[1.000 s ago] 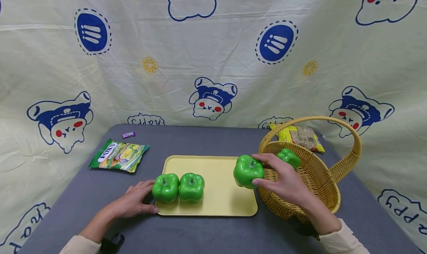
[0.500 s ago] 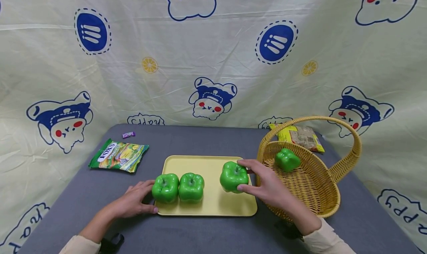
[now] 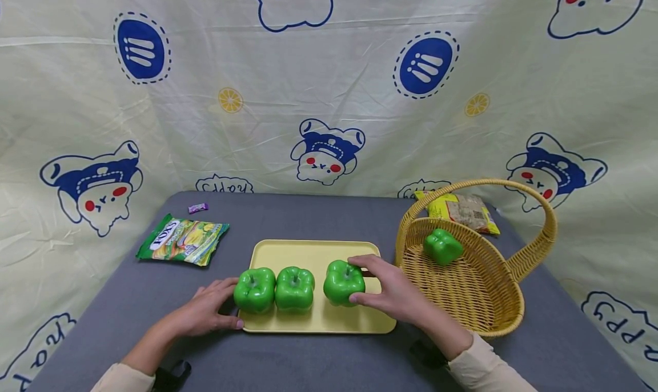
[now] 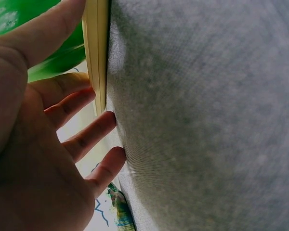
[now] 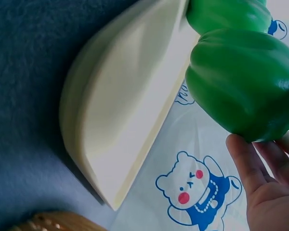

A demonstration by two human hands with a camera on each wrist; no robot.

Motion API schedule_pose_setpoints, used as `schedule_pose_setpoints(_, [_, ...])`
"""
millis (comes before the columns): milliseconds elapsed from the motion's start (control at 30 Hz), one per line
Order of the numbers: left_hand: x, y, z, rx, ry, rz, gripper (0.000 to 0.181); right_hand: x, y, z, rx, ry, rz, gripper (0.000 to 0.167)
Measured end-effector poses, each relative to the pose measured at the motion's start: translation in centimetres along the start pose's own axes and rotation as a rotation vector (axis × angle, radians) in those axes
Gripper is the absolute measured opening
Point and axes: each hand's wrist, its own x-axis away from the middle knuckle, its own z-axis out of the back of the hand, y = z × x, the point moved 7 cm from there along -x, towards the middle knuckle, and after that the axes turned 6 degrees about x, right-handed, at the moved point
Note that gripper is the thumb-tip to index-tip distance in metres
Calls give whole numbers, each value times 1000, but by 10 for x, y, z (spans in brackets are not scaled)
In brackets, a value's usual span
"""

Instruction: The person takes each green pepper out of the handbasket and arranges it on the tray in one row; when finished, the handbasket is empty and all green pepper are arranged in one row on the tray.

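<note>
In the head view my right hand [image 3: 389,288] grips a green bell pepper [image 3: 343,283], thumb on the near side and fingers on the far side. That held pepper [image 5: 243,82] appears just over the yellow tray [image 3: 329,322]; whether it touches the tray cannot be told. Two more green bell peppers, a left one [image 3: 255,290] and a middle one [image 3: 295,290], sit side by side on the tray's left half. At the left edge rests my left hand [image 3: 208,309], its fingers [image 4: 91,134] loosely extended against the tray's side [image 4: 97,53] and the table.
A wicker basket [image 3: 480,300] with a tall handle stands right of the tray, one green pepper [image 3: 443,247] inside. Behind it lies a yellow bag [image 3: 462,212]. Back left are a green snack bag [image 3: 184,240] and a small purple packet [image 3: 197,208] on the grey table [image 3: 308,363].
My right hand has carried its pepper leftward from the basket's edge and lower over the tray, closer to the two peppers there. The left hand has stayed put.
</note>
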Motion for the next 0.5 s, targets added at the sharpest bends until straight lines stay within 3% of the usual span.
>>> schedule_pose_setpoints(500, [0, 0, 0, 8, 2, 6, 83, -7, 4, -18, -6, -59, 10, 61])
